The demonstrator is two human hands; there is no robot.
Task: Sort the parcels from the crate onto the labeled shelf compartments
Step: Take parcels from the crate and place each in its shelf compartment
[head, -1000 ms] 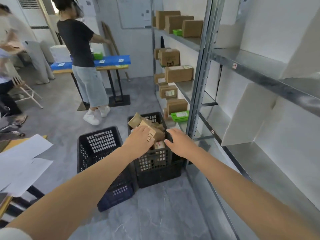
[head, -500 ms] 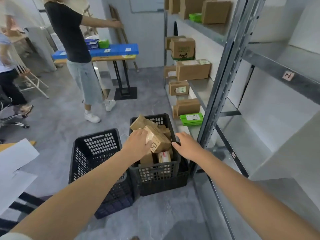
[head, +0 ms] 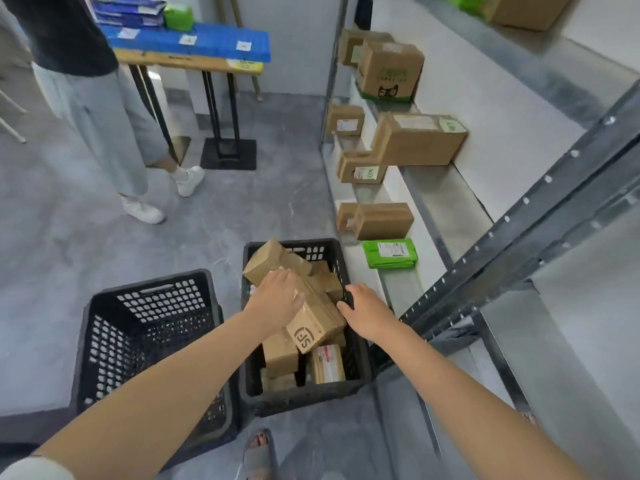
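Down by my foot is a sandal point(head: 258, 448). Just past it two black crates stand side by side on the floor. The empty crate point(head: 104, 341) is on the left. The full crate point(head: 304, 393) is on the right, next to the shelf point(head: 446, 202).

A brown parcel point(head: 315, 323) lies tilted on top of the pile in the full crate. The left hand point(head: 277, 299) lies on top of it. Its fingers point(head: 277, 275) are close together and bend over the far side, and the thumb rests on the top. The right hand point(head: 367, 313) is at the parcel's right side, and its thumb touches it. Its other fingers point down by the crate wall, and I cannot tell if they hold anything.

The parcel is a stiff cardboard box. It looks small and likely light. The tape on it may be a bit slippery. I think it is best to hold it by its two long sides, one hand on each, so it does not tip.

Farther on, a green bag point(head: 389, 252) and more boxes sit on the shelf. Far off is a bench point(head: 207, 43) with a blue top, with another person point(head: 104, 116) standing beside it.
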